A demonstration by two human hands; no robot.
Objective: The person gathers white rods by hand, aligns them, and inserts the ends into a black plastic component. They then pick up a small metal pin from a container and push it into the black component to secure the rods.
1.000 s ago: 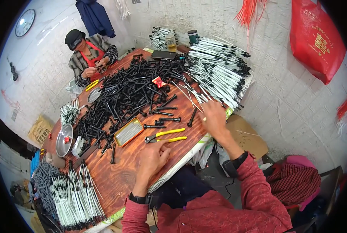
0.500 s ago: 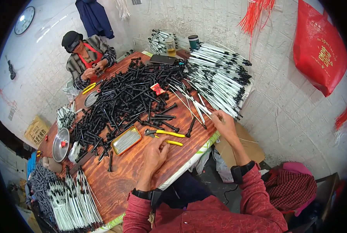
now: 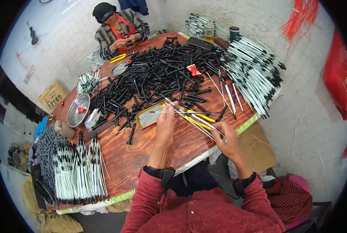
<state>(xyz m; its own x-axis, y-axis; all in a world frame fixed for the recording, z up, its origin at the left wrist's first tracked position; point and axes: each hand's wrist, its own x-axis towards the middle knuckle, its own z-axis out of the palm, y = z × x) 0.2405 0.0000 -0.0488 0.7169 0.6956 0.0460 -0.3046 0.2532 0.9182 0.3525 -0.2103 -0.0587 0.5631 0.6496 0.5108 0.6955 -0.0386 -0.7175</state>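
Several thin white sticks (image 3: pixel 194 122) slant between my two hands above the near part of the wooden table. My right hand (image 3: pixel 227 139) is closed around their lower ends. The fingers of my left hand (image 3: pixel 165 123) are closed on their upper part, and a thin dark rod also crosses at the fingertips. Under the sticks lie yellow-handled pliers (image 3: pixel 204 117), partly hidden. Just left of my left hand is an open yellow-rimmed tin (image 3: pixel 148 117) of thin grey pins. Beyond it spreads a big heap of black plastic pegs (image 3: pixel 154 73).
Bundles of white sticks with black ends (image 3: pixel 255 75) are stacked at the right edge; more white sticks (image 3: pixel 80 171) lie at the near left beside grey pieces (image 3: pixel 49 149). A metal dish (image 3: pixel 78 110) stands left. Across the table, a co-worker (image 3: pixel 119 31) handles small parts.
My left hand has lifted off the table beside the pliers and gripped the sticks. My right hand has brought them nearer, over the pliers. The view has swung left.
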